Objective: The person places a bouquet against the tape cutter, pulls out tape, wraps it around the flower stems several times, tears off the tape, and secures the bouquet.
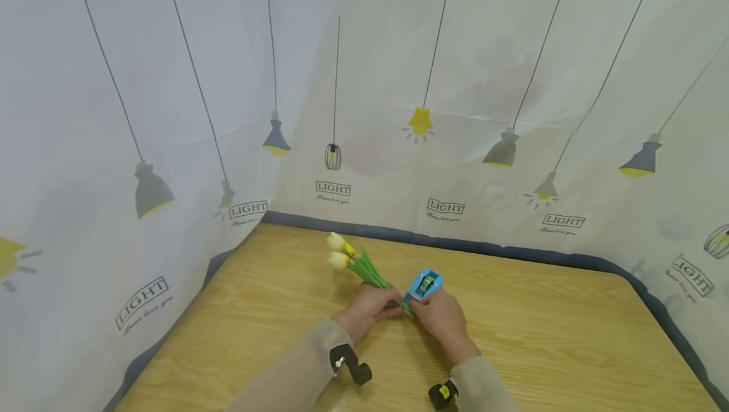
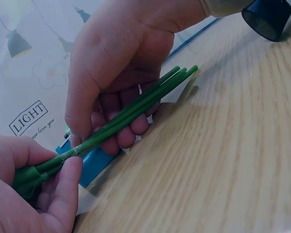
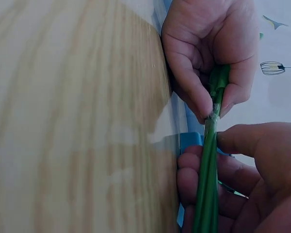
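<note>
A small bunch of artificial tulips with pale yellow-white heads slants over the table, heads toward the far left. My left hand pinches the green stems where clear tape wraps them. Close beside it, my right hand has its thumb against the stems just below the tape. Its fingers curl behind the stems' lower part. A blue tape dispenser with a green reel is just beyond the right fingers. Whether those fingers also grip the dispenser is hidden.
The wooden table extends around both hands. A pale curtain printed with lamps hangs behind and along the sides, with a dark blue band at its foot. Black camera mounts sit on both wrists.
</note>
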Action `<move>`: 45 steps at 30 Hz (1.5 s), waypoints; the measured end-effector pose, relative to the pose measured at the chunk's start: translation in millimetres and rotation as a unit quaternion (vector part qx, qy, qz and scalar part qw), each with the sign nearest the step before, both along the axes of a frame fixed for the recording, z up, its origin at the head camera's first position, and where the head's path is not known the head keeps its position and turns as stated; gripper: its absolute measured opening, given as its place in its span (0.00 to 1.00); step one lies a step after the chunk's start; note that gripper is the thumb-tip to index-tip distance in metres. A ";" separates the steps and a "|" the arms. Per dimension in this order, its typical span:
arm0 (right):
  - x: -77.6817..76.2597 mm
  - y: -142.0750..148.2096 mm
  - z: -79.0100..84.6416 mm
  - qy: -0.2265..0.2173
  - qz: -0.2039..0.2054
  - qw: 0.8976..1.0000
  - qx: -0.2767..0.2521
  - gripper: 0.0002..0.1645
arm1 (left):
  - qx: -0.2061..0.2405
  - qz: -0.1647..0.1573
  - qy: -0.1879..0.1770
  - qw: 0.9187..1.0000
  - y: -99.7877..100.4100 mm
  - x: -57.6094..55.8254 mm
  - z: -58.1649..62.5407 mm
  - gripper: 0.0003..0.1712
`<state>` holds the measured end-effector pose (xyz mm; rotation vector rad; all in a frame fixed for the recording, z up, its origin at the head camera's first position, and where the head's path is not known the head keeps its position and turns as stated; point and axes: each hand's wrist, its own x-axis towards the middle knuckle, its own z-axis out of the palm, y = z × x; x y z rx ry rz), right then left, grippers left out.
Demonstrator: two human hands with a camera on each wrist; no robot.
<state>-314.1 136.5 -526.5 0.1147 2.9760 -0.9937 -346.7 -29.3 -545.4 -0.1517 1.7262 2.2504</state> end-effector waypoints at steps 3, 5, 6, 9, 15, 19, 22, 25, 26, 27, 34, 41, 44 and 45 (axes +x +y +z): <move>-1.1 1.3 -1.1 -0.005 0.004 1.000 -0.010 0.23 | -0.002 -0.003 0.001 1.000 -1.0 0.3 -1.2 0.13; -1.3 2.4 -2.6 -0.008 0.008 1.000 -0.014 0.19 | -0.005 -0.009 0.003 1.000 -1.5 0.3 -2.2 0.13; -1.4 3.1 -3.5 -0.010 0.007 1.000 -0.014 0.18 | -0.006 -0.014 0.002 1.000 -1.8 0.6 -2.4 0.13; -0.3 5.5 -6.6 -0.008 0.012 1.000 -0.011 0.20 | -0.011 -0.028 0.003 1.000 -2.6 0.5 -3.0 0.13; -0.3 12.6 -2.2 -0.019 0.056 0.996 -0.072 0.27 | -0.007 -0.049 0.007 0.999 -6.1 -1.1 5.2 0.09; -0.1 25.1 12.6 -0.073 0.109 0.979 -0.159 0.24 | -0.011 -0.074 0.024 0.997 -6.4 0.6 23.3 0.13; 1.3 37.3 25.8 -0.094 0.153 0.963 -0.200 0.16 | -0.006 -0.089 0.051 0.995 -7.3 3.2 38.6 0.17; 3.7 48.7 38.3 -0.100 0.185 0.953 -0.217 0.13 | 0.005 -0.101 0.073 0.992 -9.4 5.7 50.5 0.17; 4.9 51.9 42.3 -0.104 0.194 0.950 -0.222 0.13 | 0.009 -0.106 0.078 0.991 -10.1 6.2 53.6 0.16; 5.7 54.5 45.6 -0.109 0.200 0.947 -0.226 0.13 | 0.010 -0.113 0.083 0.990 -10.6 6.6 56.1 0.15; 10.8 59.6 61.3 -0.141 0.227 0.924 -0.274 0.14 | 0.014 -0.151 0.106 0.983 -10.2 9.3 68.6 0.19; 13.6 51.8 63.6 -0.132 0.211 0.919 -0.305 0.11 | -0.001 -0.099 0.134 0.986 -4.8 14.0 75.3 0.18; 15.0 47.6 63.8 -0.122 0.210 0.918 -0.313 0.09 | -0.011 -0.078 0.135 0.988 -3.6 14.9 75.0 0.16; 15.3 46.5 63.8 -0.121 0.210 0.917 -0.316 0.08 | -0.015 -0.076 0.135 0.988 -3.6 14.8 75.1 0.17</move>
